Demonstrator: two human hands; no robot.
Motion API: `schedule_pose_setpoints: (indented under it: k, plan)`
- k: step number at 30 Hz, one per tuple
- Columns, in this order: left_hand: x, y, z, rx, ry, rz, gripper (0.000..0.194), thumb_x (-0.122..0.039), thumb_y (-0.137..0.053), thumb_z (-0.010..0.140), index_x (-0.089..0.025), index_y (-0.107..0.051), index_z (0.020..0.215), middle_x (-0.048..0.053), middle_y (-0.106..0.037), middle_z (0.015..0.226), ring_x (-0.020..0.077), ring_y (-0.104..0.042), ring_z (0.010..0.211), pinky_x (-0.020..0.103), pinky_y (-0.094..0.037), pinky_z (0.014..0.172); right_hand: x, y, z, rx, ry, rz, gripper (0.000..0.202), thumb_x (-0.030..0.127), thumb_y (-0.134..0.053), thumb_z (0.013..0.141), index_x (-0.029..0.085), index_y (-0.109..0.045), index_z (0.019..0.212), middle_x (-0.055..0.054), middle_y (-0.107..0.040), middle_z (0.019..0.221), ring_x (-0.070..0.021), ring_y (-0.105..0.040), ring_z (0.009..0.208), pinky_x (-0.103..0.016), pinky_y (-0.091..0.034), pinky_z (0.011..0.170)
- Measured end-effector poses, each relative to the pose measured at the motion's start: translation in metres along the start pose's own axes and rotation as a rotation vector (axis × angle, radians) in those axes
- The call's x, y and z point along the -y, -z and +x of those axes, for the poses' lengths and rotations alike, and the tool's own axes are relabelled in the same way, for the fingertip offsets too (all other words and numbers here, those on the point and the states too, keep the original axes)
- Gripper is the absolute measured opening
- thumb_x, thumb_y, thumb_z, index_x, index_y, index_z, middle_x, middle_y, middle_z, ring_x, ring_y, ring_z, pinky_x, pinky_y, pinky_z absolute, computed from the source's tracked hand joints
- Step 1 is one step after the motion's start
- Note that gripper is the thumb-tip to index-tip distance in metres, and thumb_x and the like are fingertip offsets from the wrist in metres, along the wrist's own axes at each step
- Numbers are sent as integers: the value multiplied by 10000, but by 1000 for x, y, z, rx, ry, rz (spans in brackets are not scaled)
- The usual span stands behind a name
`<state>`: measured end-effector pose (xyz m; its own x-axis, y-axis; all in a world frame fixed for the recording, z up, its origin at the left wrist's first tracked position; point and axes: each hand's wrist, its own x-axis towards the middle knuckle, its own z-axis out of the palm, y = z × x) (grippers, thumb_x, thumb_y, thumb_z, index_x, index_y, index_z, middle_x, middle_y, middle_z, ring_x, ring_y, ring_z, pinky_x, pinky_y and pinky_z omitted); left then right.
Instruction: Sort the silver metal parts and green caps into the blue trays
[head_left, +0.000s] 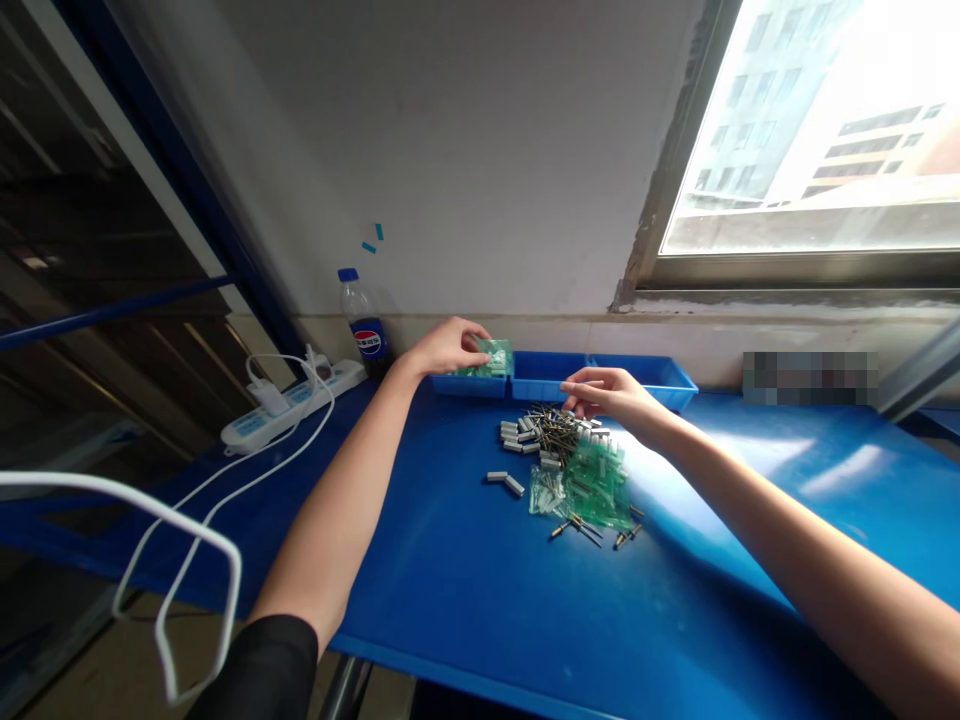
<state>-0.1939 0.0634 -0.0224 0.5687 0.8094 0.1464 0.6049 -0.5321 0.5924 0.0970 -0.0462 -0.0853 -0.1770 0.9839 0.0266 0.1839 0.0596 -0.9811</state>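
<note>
My left hand (450, 347) is closed on a small green plastic bag (496, 355), holding it over the left blue bin (469, 386). My right hand (604, 390) hovers over the back of a heap of parts, in front of the other bins. Its fingers are loosely curled and a little apart, with nothing visible in them. Beneath it lie many thin metal rivets (551, 430) and small grey-white blocks (514, 435). Several green plastic bags (600, 480) and a clear bag (547, 492) lie at the front of the heap.
A middle blue bin (540, 388) and a right blue bin (671, 375) stand along the wall. At the left are a cola bottle (369, 330), a power strip (262, 425) and looping white cables (232, 540). Loose rivets (577, 525) lie near the blue table's (465, 600) middle.
</note>
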Motion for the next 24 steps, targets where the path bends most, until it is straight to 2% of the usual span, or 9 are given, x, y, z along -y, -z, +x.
schedule_pose_setpoints:
  k: [2,3,5,8,12,14,16,19,24]
  plan:
    - [12,5,0,-224,59,97,413,-340,-794,809,-103,-738,1143,107,-792,920,199,-732,824,267,-548,751,0,0,0,-13,-10,-7,503,619,-834,759,159,-716,926,-92,-756,854,-144,-642,686,-281,-511,642]
    - [16,6,0,-285,69,120,390,-354,-789,816,-111,-744,1118,105,-793,928,197,-733,836,267,-552,779,0,0,1,-18,-13,-18,505,624,-830,759,159,-718,922,-96,-757,854,-148,-644,687,-285,-512,644]
    - [16,5,0,-286,51,119,384,-384,-788,816,-123,-748,1095,99,-792,929,191,-729,850,265,-556,811,0,0,1,-22,-6,-67,507,631,-818,762,162,-723,929,-99,-761,854,-158,-648,690,-291,-509,640]
    - [-2,0,-3,-61,-52,96,385,-424,-770,816,-129,-760,1063,96,-793,958,192,-724,887,260,-546,805,5,7,-1,37,31,-274,492,626,-785,783,171,-738,963,-80,-758,807,-177,-656,684,-295,-488,616]
    - [-39,-19,-12,513,-69,168,387,-453,-840,711,-197,-782,994,47,-802,940,184,-725,845,230,-510,727,21,22,-11,244,83,-705,412,602,-800,749,210,-752,864,-43,-732,757,-201,-660,693,-304,-464,600]
    - [-56,-35,-17,707,-1,241,452,-465,-906,602,-215,-768,953,33,-798,887,187,-721,790,234,-505,686,29,27,-18,311,61,-872,399,581,-849,686,226,-728,823,-43,-743,824,-215,-669,733,-308,-461,607]
    - [-71,-52,-21,774,102,329,544,-451,-977,441,-194,-731,853,40,-772,777,198,-705,686,252,-507,628,35,28,-23,346,20,-993,450,581,-887,620,233,-711,842,-51,-747,901,-233,-670,778,-312,-451,603]
    - [-86,-73,-26,830,230,391,578,-419,-1020,321,-168,-642,680,66,-726,663,218,-681,578,288,-522,561,39,23,-28,376,-35,-1107,532,611,-902,571,235,-690,882,-61,-736,955,-252,-660,819,-317,-432,592]
    - [-90,-87,-28,818,254,415,559,-314,-1020,345,-180,-541,600,34,-678,568,231,-682,549,297,-534,542,41,13,-29,404,-91,-1155,527,603,-900,579,232,-660,865,-50,-704,866,-243,-642,777,-315,-404,577]
